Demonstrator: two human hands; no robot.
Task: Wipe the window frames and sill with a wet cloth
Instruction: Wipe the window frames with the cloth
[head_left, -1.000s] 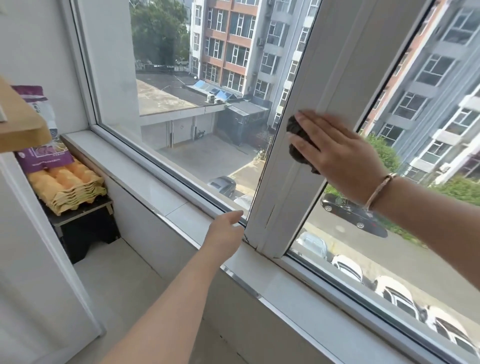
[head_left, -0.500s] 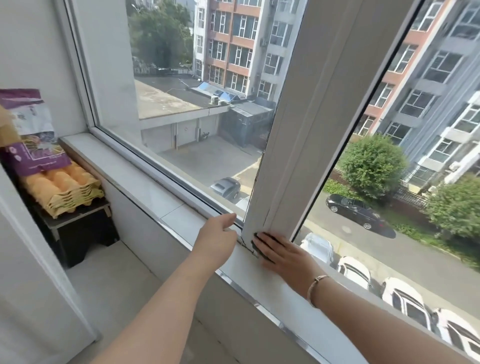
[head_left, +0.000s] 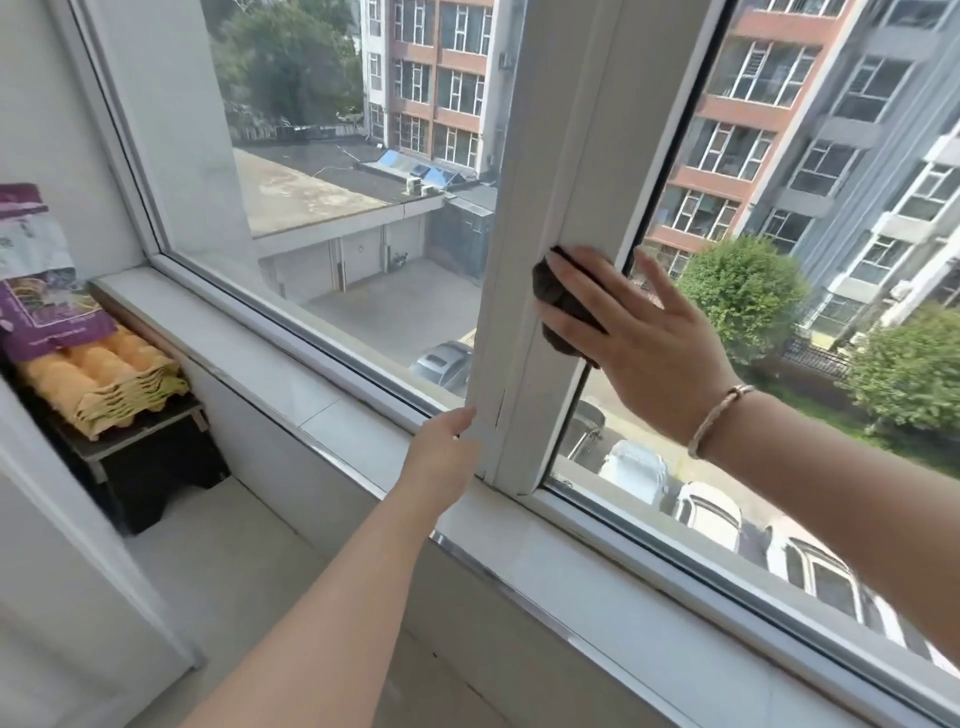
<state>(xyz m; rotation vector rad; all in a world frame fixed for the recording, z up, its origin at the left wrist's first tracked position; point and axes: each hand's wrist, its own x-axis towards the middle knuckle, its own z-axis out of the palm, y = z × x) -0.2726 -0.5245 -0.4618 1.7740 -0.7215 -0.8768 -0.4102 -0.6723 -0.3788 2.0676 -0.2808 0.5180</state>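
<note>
Right now the right hand (head_left: 631, 332) lies flat against the white upright window frame (head_left: 566, 171), its fingers straight and spread, pressing a dark cloth (head_left: 558, 296) onto the frame's face about midway up the visible stretch. Most of the cloth is hidden under the palm and fingers (only a bunched dark edge shows at the left and below the hand), so whether it is wet cannot be told. One finger reaches past the frame's right edge over the glass. A thin bracelet (head_left: 719, 418) circles the right wrist. Lower down, the left hand (head_left: 447, 457) meets the foot of the same upright, just above the pale sill (head_left: 291, 384); its fingers look only loosely bent and hold nothing, with the thumb tip touching the frame's left edge. The sill runs from the left corner across below both panes, with a shiny metal strip along its front edge. At the far left, well apart from both hands, a stack of yellowish egg trays (head_left: 104, 379) sits on a dark stool (head_left: 150, 467), with a purple bag (head_left: 36, 275) standing behind and touching the trays. Through the glass, apartment buildings, trees and parked cars show below.
</note>
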